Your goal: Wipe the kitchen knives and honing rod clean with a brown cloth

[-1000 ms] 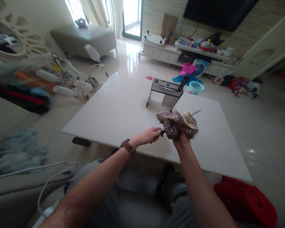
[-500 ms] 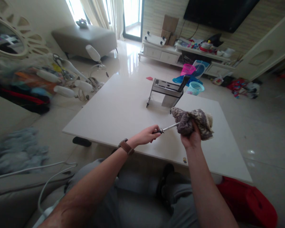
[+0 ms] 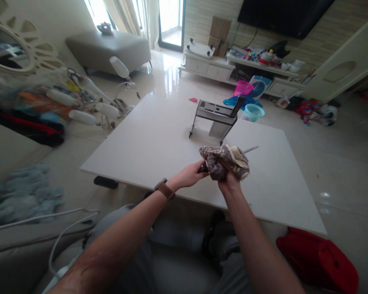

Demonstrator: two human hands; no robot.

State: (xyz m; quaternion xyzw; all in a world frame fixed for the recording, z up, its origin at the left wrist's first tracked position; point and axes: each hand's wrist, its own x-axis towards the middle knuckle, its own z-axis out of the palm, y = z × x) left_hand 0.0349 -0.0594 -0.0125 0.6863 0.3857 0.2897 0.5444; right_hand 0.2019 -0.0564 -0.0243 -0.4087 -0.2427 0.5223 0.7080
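My left hand (image 3: 192,174) is closed around the black handle of a sharpening steel (image 3: 251,149). A brown and cream patterned cloth (image 3: 219,159) wraps the middle of the rod, and only its thin metal tip sticks out to the right. My right hand (image 3: 231,181) grips the cloth from below, close beside my left hand; the cloth hides part of its fingers. Just beyond the cloth stands a metal knife block (image 3: 214,109) on the white table (image 3: 147,141). A black-handled knife (image 3: 237,107) sits in the block's right end.
Behind the table are a pink basket (image 3: 243,87) and a light-blue basket (image 3: 253,112). A lamp with white shades (image 3: 119,67) stands near the left edge. On the right, a red object (image 3: 317,261) lies by the table's front corner.
My right hand and the cloth have slid left along the rod towards the handle. The rod's tip now shows beyond the cloth. My left hand has barely moved.
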